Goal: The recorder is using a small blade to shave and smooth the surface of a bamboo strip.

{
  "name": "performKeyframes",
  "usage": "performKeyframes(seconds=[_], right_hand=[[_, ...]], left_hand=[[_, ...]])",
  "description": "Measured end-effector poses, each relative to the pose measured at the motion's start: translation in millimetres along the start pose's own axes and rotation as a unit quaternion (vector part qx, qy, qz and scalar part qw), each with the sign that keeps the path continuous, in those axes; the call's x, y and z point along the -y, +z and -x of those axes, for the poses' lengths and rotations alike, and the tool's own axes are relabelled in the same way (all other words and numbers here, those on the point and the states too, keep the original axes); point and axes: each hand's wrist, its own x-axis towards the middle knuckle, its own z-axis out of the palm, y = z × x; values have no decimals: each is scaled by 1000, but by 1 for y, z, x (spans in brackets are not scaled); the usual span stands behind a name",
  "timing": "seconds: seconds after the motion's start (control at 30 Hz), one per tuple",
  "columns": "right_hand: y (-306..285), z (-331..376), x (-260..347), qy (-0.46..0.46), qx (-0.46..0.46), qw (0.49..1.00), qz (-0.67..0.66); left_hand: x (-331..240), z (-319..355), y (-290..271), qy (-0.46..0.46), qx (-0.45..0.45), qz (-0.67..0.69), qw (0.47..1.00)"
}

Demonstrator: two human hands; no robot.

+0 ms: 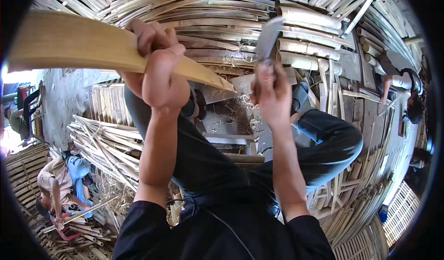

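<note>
My left hand (pixel 162 68) is wrapped round a wide, split bamboo slat (pixel 78 40). The slat runs from the far left edge past my fist and narrows to a pointed end in front of me. In my right hand (pixel 273 93) is a knife (pixel 269 39), gripped by its handle, with the broad blade pointing up and away from me. Motion blurs the blade a little. It stands apart from the slat, to the right of its tip. Thin curled shavings (pixel 233 114) lie on the ground between my feet, below the slat's end.
Split bamboo (pixel 217 26) is piled ahead, beside thicker bamboo pieces (pixel 310 47). A bundle of bamboo strips (pixel 108 142) lies left of my leg. One person (pixel 60 181) handles a strip at lower left; another person (pixel 402 82) bends over at right.
</note>
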Motion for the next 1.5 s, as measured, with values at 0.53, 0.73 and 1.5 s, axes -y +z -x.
performKeyframes(seconds=[0.53, 0.73, 1.5], right_hand=[[17, 0, -72, 156, 12, 987, 39], [23, 2, -181, -49, 14, 932, 359], [9, 1, -128, 138, 202, 969, -47]], left_hand=[[1, -3, -5, -39, 4, 13, 999], [9, -1, 7, -20, -15, 30, 999], [12, -8, -14, -17, -26, 18, 999]])
